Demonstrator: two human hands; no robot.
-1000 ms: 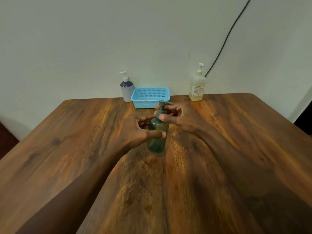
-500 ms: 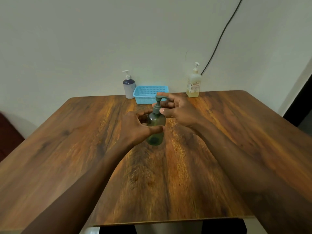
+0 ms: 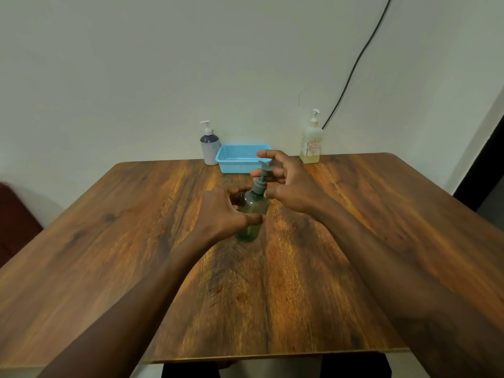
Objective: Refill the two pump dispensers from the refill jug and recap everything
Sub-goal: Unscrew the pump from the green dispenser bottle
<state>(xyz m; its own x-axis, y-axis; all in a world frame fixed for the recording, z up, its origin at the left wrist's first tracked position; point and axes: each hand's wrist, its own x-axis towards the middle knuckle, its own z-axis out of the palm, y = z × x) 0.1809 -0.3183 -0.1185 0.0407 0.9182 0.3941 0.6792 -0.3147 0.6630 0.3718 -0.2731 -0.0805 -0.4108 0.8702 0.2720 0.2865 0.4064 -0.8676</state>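
A dark green translucent pump bottle (image 3: 252, 211) stands upright in the middle of the wooden table (image 3: 272, 282). My left hand (image 3: 221, 214) wraps its body from the left, thumb across the front. My right hand (image 3: 291, 186) curls around the grey pump head (image 3: 263, 170), thumb at the collar and fingers behind the stem. At the far edge stand a white dispenser with a dark blue top (image 3: 209, 144) and a clear pump bottle of yellowish liquid (image 3: 311, 143). I see no jug.
A light blue mesh basket (image 3: 241, 158) sits between the two far bottles against the wall. A black cable (image 3: 354, 64) runs up the wall behind the right bottle. A dark red seat (image 3: 13, 219) shows beyond the table's left edge.
The pump nozzle has turned from pointing right to pointing away from me under my right fingers. My left hand keeps its hold. My view has pulled back, showing the table's near edge.
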